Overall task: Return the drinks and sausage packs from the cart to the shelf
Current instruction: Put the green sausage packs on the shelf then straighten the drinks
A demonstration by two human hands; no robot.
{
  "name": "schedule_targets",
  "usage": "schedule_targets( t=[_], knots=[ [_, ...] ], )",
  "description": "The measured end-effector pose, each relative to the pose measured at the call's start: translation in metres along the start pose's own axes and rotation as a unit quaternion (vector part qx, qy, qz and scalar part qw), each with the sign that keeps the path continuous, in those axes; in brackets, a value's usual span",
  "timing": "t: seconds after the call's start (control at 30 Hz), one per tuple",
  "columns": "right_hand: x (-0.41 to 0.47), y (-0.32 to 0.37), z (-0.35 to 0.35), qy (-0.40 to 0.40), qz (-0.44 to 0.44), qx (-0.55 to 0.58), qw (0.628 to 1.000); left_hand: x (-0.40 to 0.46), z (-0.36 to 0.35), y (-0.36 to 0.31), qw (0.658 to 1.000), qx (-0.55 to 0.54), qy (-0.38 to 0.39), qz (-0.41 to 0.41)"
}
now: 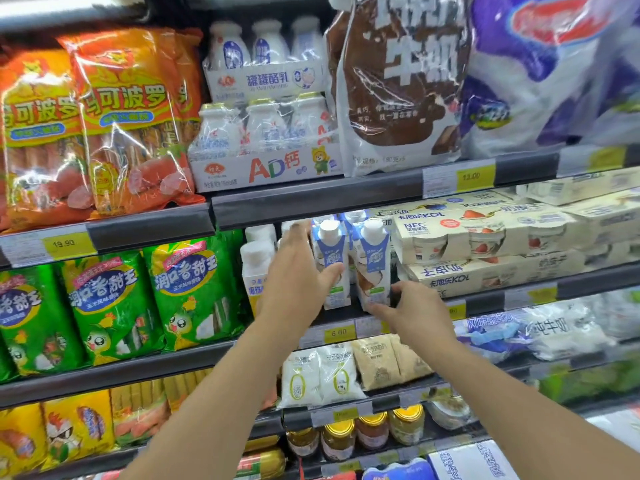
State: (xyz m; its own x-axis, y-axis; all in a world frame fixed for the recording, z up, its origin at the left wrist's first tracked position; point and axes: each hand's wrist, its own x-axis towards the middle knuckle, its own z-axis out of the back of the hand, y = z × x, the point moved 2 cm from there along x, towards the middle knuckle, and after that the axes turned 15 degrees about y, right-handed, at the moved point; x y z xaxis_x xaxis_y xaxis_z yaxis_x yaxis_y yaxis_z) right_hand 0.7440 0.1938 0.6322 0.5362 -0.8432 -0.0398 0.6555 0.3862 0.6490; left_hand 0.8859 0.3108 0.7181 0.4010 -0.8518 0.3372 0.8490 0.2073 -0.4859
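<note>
On the middle shelf: two blue-and-white drink cartons (349, 261) were stood upright, side by side, at the shelf (485, 301) front edge.
Left hand (298, 275): was spread open with its palm against the left carton, thumb laid across the carton's front; nothing was gripped.
Right hand (412, 311): was closed lightly on the right carton's base, fingers curled at its lower corner.
Sausage packs (114, 299): were seen on the left shelves, well apart from both hands.
Hidden: cartons behind the left hand were partly covered; print was blurred.
</note>
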Motion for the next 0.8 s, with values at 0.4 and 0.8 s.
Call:
schedule_targets(
  t=[0.4,0.8],
  knots=[
    [0.006,-0.002,0.006,0.018,0.016,-0.009,1.0,0.033,-0.008,-0.011,0.993,0.038,0.043,0.099],
    [0.009,-0.002,0.005,0.016,0.025,-0.001,1.0,0.046,-0.001,-0.007,0.988,0.025,0.106,0.106]
  ],
)
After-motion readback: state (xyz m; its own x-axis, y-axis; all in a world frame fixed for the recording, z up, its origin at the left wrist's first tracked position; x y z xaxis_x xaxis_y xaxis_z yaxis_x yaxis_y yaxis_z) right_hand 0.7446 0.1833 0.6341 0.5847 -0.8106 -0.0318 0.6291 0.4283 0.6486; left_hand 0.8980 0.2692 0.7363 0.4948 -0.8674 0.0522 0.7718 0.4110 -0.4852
